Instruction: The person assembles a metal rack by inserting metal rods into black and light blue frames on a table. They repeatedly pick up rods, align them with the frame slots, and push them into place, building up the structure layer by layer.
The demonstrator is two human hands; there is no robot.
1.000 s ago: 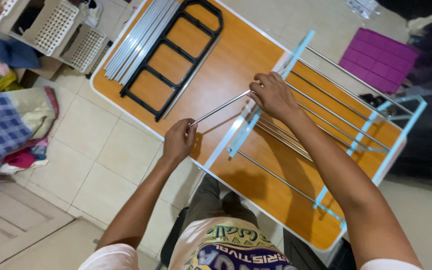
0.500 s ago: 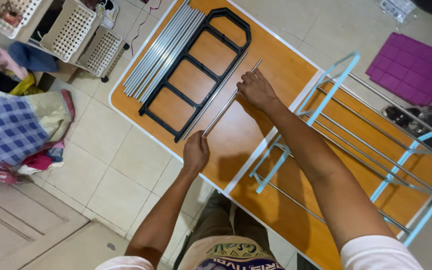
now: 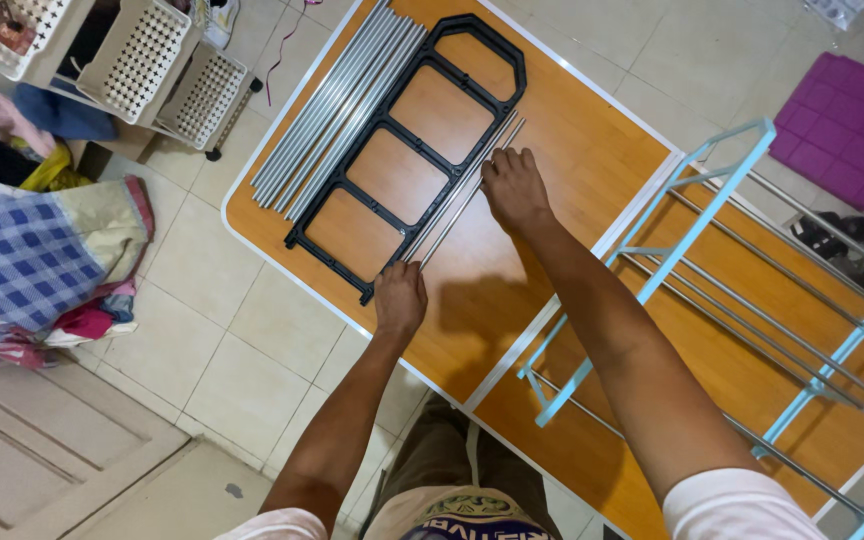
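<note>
- The folding table [image 3: 572, 150] is orange wood-grain with a white edge.
- The plastic frame [image 3: 407, 150] is black.
- The metal rods [image 3: 337, 100] are silver-grey.
- The rack [image 3: 712, 200] has pale blue side frames and silver bars.
- The mat [image 3: 847, 130] is purple.
- The cloth [image 3: 12, 260] is blue-and-white checked.
- The baskets [image 3: 142, 60] are cream, perforated.
- The floor tiles [image 3: 222, 330] are beige.

Two hands [image 3: 399, 297], one black frame [image 3: 407, 130], two white baskets [image 3: 140, 55].
</note>
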